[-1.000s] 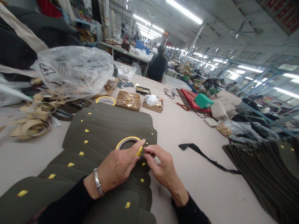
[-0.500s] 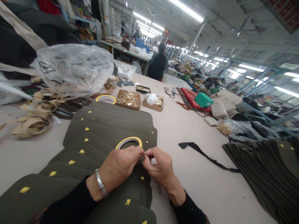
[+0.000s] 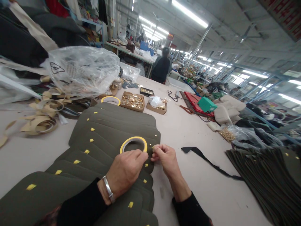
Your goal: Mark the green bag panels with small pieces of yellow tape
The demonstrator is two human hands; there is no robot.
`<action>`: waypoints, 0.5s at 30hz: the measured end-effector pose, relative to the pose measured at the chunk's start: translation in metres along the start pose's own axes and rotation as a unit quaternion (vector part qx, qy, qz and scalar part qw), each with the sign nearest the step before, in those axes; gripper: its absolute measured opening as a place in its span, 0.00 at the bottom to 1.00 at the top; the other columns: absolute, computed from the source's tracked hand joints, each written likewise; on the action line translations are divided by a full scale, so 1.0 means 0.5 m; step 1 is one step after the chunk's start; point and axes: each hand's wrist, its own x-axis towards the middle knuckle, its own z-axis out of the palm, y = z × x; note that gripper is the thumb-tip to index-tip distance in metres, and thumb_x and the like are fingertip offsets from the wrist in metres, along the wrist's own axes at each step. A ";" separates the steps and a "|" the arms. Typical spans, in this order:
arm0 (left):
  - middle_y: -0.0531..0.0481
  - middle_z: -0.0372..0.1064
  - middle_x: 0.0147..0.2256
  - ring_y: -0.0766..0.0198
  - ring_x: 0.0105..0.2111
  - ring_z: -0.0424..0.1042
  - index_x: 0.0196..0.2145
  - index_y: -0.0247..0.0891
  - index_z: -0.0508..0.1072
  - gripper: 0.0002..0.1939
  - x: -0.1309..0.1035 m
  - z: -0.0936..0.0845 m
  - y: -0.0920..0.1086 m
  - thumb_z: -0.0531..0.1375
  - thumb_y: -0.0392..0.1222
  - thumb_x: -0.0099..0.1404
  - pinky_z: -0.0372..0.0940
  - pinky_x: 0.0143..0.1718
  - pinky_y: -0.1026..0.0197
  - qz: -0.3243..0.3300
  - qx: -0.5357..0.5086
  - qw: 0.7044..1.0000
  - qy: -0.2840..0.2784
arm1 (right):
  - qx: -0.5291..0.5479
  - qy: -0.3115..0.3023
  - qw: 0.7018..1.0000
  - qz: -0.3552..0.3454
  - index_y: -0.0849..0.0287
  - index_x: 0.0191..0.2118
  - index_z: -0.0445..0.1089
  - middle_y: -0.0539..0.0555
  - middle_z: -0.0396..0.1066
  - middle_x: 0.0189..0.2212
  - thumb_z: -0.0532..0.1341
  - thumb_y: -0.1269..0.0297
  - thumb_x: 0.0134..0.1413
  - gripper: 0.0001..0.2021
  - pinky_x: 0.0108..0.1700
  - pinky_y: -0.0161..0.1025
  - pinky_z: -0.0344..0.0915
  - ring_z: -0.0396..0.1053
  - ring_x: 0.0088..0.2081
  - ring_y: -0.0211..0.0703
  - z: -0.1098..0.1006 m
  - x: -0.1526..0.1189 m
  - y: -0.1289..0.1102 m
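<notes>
My left hand (image 3: 129, 169) is closed on the near edge of a roll of yellow tape (image 3: 122, 145), held over dark olive fabric pieces (image 3: 113, 125). To its right, my right hand (image 3: 166, 157) pinches a small piece of yellow tape (image 3: 152, 147) between thumb and index finger, near a gold stud (image 3: 150, 145) at the fabric's right edge. The overlapping pieces fan toward me, with small yellow tape bits (image 3: 76, 161) on both their left and right sides. A second gold stud (image 3: 155, 135) sits farther up the right edge.
Behind the fabric are another yellow tape roll (image 3: 110, 100), a box of gold hardware (image 3: 133, 101) and a smaller cardboard box (image 3: 156, 106). A black strip (image 3: 211, 161) lies right, beside a stack of olive pieces (image 3: 261, 172). A clear plastic bag (image 3: 82, 72) is left; a person (image 3: 161, 67) is beyond.
My hands have moved apart; a small piece of tape now shows at my right fingertips. The tape roll is tipped more into view. The whole scene has shifted slightly right.
</notes>
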 end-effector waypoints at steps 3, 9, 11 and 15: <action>0.52 0.67 0.28 0.62 0.28 0.66 0.33 0.39 0.67 0.06 0.001 0.005 -0.005 0.53 0.32 0.66 0.60 0.29 0.62 -0.036 0.073 0.992 -0.093 | -0.074 -0.033 0.996 -0.025 0.64 0.30 0.73 0.49 0.70 0.18 0.64 0.55 0.47 0.15 0.21 0.31 0.65 0.66 0.18 0.34 -0.017 0.015 0.008; 0.49 0.68 0.32 0.57 0.33 0.67 0.37 0.40 0.67 0.09 0.002 0.004 -0.010 0.51 0.29 0.65 0.62 0.33 0.57 -0.056 0.095 0.976 -0.189 | -0.294 0.013 0.933 -0.205 0.60 0.29 0.74 0.52 0.74 0.25 0.58 0.62 0.55 0.10 0.31 0.36 0.66 0.70 0.27 0.40 0.001 0.018 -0.001; 0.49 0.68 0.32 0.56 0.33 0.66 0.37 0.40 0.67 0.10 0.001 0.005 -0.010 0.51 0.28 0.64 0.62 0.33 0.56 -0.059 0.095 0.974 -0.197 | -0.341 0.024 0.909 -0.236 0.60 0.29 0.74 0.52 0.75 0.26 0.57 0.66 0.54 0.09 0.32 0.37 0.65 0.70 0.27 0.41 0.009 0.022 -0.001; 0.49 0.67 0.32 0.54 0.33 0.66 0.37 0.40 0.66 0.09 0.001 0.008 -0.009 0.50 0.28 0.64 0.62 0.32 0.55 -0.059 0.095 0.973 -0.200 | -0.389 0.031 0.885 -0.252 0.60 0.28 0.72 0.53 0.74 0.26 0.57 0.67 0.54 0.09 0.34 0.38 0.65 0.70 0.27 0.41 0.017 0.032 0.008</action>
